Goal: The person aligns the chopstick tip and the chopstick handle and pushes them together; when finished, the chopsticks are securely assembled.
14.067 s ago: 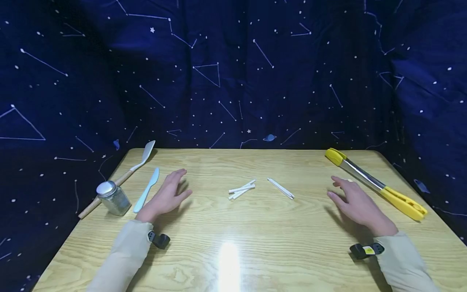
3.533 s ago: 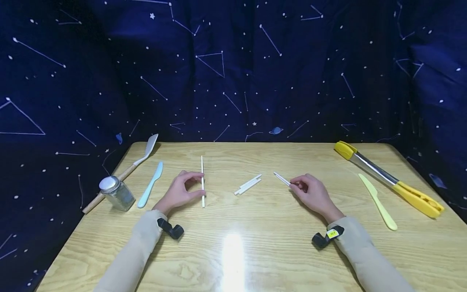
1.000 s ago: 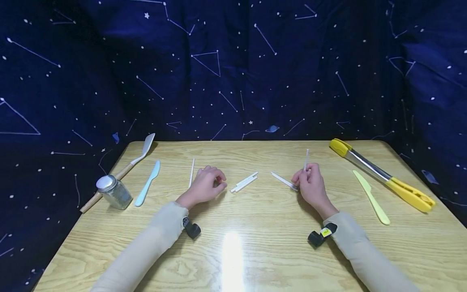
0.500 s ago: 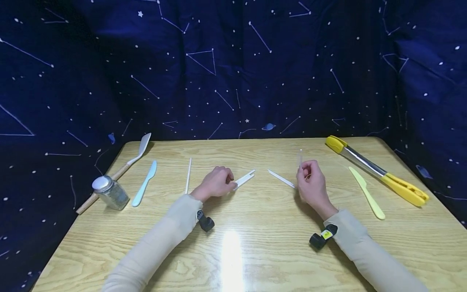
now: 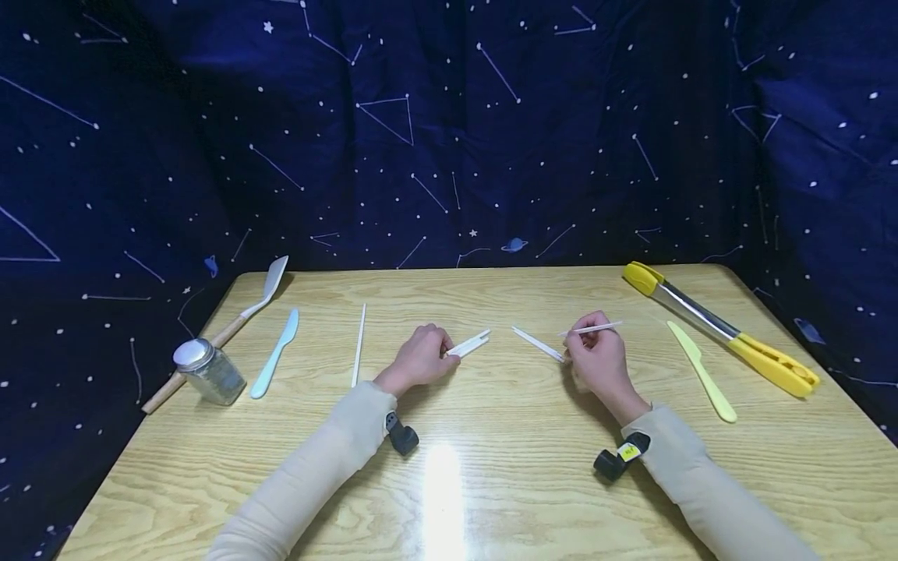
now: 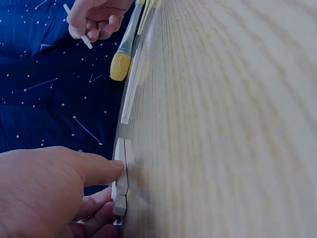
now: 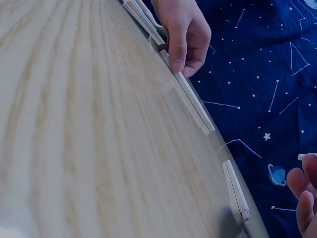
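In the head view my left hand (image 5: 419,357) touches the near end of the central white sticks (image 5: 471,341), which lie side by side on the table. The left wrist view shows its thumb pressed on one square-edged white stick (image 6: 120,156), with fingers curled on the far side. My right hand (image 5: 602,360) pinches a single white stick (image 5: 607,325) above the table, held nearly level. Just left of that hand, a narrow pair of white sticks (image 5: 537,344) lies slanted. Farther left lies a long thin white line of stick (image 5: 359,347); whether it is one piece I cannot tell.
At the left are a light blue knife (image 5: 275,354), a glass jar (image 5: 213,378) with a silver lid and a wooden-handled spatula (image 5: 228,333). To the right lie a pale yellow knife (image 5: 701,372) and yellow-tipped tongs (image 5: 701,315). A dark starry cloth (image 5: 449,187) hangs behind.
My left hand has left the long stick at the left and moved right onto the central sticks. The stick in my right hand has turned from upright to nearly level.
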### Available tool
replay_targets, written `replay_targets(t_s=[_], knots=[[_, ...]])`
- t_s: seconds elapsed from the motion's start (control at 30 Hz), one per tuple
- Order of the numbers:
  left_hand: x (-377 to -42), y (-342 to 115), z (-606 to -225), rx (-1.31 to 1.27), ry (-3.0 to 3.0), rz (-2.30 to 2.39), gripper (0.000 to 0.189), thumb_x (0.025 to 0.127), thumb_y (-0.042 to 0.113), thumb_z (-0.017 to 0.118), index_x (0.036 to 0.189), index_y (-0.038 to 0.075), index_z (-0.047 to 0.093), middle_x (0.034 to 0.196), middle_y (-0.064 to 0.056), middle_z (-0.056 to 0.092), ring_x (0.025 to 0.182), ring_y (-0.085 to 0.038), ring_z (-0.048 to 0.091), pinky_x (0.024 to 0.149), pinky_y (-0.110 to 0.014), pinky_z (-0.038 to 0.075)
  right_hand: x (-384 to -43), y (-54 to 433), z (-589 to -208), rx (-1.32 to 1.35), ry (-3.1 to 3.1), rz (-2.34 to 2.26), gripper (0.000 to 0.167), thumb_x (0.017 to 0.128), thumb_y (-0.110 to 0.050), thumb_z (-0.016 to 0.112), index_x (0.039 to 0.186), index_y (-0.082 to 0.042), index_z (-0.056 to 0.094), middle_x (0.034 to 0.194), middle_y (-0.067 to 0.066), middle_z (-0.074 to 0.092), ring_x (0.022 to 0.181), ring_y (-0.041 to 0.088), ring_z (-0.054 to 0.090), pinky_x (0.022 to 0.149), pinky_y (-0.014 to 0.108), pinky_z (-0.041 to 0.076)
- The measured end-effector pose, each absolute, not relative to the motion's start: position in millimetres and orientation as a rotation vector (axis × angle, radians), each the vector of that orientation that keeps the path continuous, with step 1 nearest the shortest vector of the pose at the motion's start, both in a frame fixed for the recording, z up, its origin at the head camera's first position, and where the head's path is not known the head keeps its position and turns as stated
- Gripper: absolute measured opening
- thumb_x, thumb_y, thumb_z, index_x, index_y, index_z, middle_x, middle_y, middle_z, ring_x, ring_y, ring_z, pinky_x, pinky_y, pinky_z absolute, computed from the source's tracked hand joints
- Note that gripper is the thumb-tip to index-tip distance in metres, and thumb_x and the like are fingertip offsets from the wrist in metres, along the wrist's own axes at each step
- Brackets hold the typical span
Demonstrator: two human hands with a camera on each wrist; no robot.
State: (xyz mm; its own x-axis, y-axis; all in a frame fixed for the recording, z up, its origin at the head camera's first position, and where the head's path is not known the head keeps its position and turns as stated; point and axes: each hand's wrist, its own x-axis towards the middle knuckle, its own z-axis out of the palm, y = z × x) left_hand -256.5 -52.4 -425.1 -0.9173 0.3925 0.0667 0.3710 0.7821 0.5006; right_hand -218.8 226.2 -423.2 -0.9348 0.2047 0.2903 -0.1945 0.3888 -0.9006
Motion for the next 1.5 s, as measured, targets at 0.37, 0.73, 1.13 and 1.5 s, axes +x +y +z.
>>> replay_targets(t_s=[0.37,0.73,1.13,1.5], knots=[[-254.4,-50.2,-425.8,0.476,2.866,0.962,0.016,0.079,0.02,0.075,0.085,0.007,0.067,0.076,0.0,0.06,0.065,-0.011,0.05,0.057,-0.022,0.04,-212.4,224.1,-424.0,0.012,-2.294,1.653,0.005,0.09,0.003,0.052,0.089,-0.001,0.05,0.078,0.022,0.062,0.058,0.01,0.06,0.052,0.022,0.051],[-256.7,-57.4,-431.1,0.47,2.886,1.18,0.013,0.082,0.016,0.074,0.081,0.006,0.068,0.072,-0.002,0.063,0.062,-0.01,0.052,0.058,-0.021,0.042,-212.5,225.6,-423.9,0.043,-2.281,1.71,0.005,0.091,0.003,0.053,0.091,-0.001,0.051,0.08,0.018,0.064,0.059,0.013,0.061,0.051,0.022,0.049],[-247.5,-55.2,-428.5,0.611,2.87,1.611,0.009,0.08,0.013,0.078,0.081,0.007,0.072,0.067,-0.001,0.064,0.06,-0.009,0.051,0.055,-0.018,0.041,-205.9,215.7,-420.5,0.123,-2.065,2.003,0.012,0.089,0.008,0.053,0.085,-0.003,0.052,0.069,-0.007,0.07,0.051,0.006,0.06,0.044,0.016,0.042],[-232.0,-49.7,-412.5,0.765,2.902,1.685,0.01,0.079,0.016,0.079,0.083,0.009,0.073,0.07,-0.001,0.069,0.059,-0.008,0.055,0.052,-0.018,0.044,-204.6,203.0,-408.7,0.277,-1.903,2.261,0.022,0.095,0.004,0.04,0.084,-0.011,0.052,0.075,-0.002,0.073,0.053,0.008,0.061,0.05,0.019,0.043]])
